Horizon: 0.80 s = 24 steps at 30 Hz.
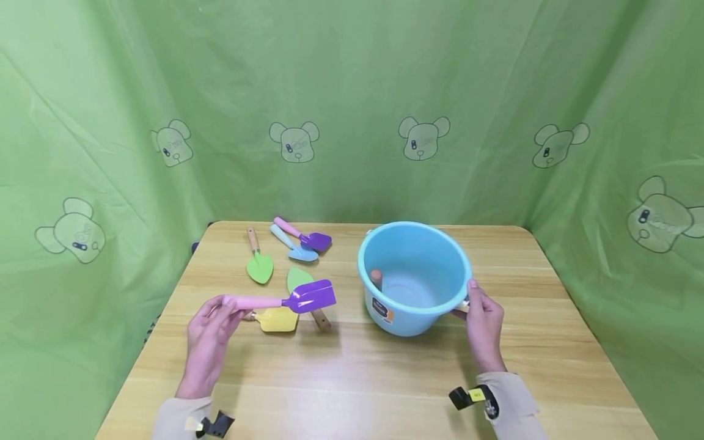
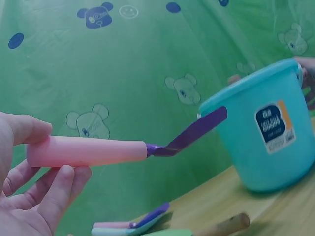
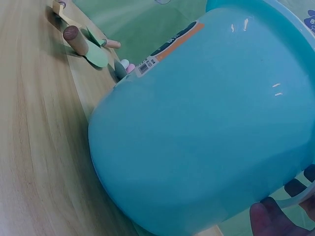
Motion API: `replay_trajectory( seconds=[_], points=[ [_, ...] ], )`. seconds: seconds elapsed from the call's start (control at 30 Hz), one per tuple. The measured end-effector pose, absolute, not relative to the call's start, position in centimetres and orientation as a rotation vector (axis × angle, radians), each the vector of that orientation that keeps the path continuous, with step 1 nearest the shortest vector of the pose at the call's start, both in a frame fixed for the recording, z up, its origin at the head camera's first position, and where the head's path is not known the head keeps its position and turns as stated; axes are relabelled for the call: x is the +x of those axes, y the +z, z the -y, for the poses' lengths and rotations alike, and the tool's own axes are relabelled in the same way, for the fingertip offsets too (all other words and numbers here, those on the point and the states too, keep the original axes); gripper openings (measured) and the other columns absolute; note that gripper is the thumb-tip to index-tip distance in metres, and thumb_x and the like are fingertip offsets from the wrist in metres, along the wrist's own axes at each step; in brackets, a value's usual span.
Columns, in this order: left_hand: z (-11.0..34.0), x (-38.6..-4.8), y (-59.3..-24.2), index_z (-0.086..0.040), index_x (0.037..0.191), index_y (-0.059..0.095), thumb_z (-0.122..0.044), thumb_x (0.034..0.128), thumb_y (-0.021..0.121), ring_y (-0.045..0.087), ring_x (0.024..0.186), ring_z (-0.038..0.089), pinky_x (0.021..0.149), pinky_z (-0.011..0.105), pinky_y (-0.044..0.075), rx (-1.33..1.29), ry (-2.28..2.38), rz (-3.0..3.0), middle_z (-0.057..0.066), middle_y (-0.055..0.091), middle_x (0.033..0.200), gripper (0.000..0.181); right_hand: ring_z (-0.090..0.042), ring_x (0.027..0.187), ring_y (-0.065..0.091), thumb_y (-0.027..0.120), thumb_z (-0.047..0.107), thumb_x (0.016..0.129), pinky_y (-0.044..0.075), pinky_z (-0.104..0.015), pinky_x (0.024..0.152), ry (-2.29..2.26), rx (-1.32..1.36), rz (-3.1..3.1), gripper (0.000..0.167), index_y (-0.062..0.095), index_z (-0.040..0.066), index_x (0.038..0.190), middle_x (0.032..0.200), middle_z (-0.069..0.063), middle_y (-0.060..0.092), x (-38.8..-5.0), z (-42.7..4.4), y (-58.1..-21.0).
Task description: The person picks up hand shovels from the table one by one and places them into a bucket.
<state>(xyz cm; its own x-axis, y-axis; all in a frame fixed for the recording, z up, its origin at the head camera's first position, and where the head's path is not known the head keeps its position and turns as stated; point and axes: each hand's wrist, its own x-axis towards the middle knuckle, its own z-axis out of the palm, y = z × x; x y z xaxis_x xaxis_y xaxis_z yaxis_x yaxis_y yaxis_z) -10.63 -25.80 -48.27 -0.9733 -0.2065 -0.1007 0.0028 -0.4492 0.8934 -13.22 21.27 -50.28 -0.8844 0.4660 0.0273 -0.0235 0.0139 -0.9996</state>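
My left hand (image 1: 208, 336) pinches the pink handle of a purple-bladed shovel (image 1: 312, 296) between thumb and fingers, holding it above the table with the blade toward the right. In the left wrist view the shovel (image 2: 88, 151) is gripped near the handle's end. My right hand (image 1: 484, 321) grips the right side of a light blue bucket (image 1: 404, 324) at its rim and handle; the bucket tilts a little. Inside the bucket stands the end of a brown handle (image 1: 376, 278). The right wrist view shows the bucket's side (image 3: 197, 128) with fingers (image 3: 273, 219) at the handle.
On the table (image 1: 341, 391) at left lie a green trowel (image 1: 260, 269), a blue trowel (image 1: 303, 253), another purple shovel (image 1: 316, 241), a yellow shovel (image 1: 277, 320) and a leaf-green trowel (image 1: 297, 278), partly under the held shovel. A green curtain (image 1: 357, 183) stands behind and at both sides.
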Motion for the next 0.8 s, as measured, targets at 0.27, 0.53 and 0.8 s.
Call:
replay_trajectory(
  seconds=[0.27,0.53,0.8],
  points=[
    [24.8,-11.2,-47.4,-0.011,0.107,0.063,-0.007,0.1037,0.06,0.076,0.094,0.011,0.097,0.024,0.062,0.24,-2.633,1.515,-0.001,0.072,0.103,0.006,-0.007,0.115,0.065,0.055,0.048,0.105,0.066,-0.023,0.079,1.922,-0.454,1.958,0.056,0.069,-0.003,0.125,0.129,0.005,0.071,-13.1,-21.3,-50.2],
    [23.7,-11.7,-46.5,-0.012,0.106,0.061,-0.009,0.1041,0.061,0.075,0.097,0.011,0.098,0.021,0.061,0.226,-2.662,1.491,-0.001,0.071,0.105,0.004,-0.005,0.116,0.064,0.054,0.048,0.106,0.067,-0.023,0.079,1.921,-0.444,1.957,0.056,0.07,-0.004,0.124,0.132,0.004,0.07,-13.2,-21.2,-50.1],
    [22.1,-12.6,-45.3,-0.012,0.107,0.061,-0.012,0.103,0.063,0.076,0.098,0.012,0.098,0.021,0.061,0.211,-2.684,1.511,0.001,0.07,0.11,0.005,-0.009,0.118,0.066,0.055,0.047,0.106,0.067,-0.024,0.078,1.919,-0.45,1.949,0.057,0.069,-0.004,0.125,0.134,0.0,0.07,-13.2,-21.2,-50.2]
  ],
)
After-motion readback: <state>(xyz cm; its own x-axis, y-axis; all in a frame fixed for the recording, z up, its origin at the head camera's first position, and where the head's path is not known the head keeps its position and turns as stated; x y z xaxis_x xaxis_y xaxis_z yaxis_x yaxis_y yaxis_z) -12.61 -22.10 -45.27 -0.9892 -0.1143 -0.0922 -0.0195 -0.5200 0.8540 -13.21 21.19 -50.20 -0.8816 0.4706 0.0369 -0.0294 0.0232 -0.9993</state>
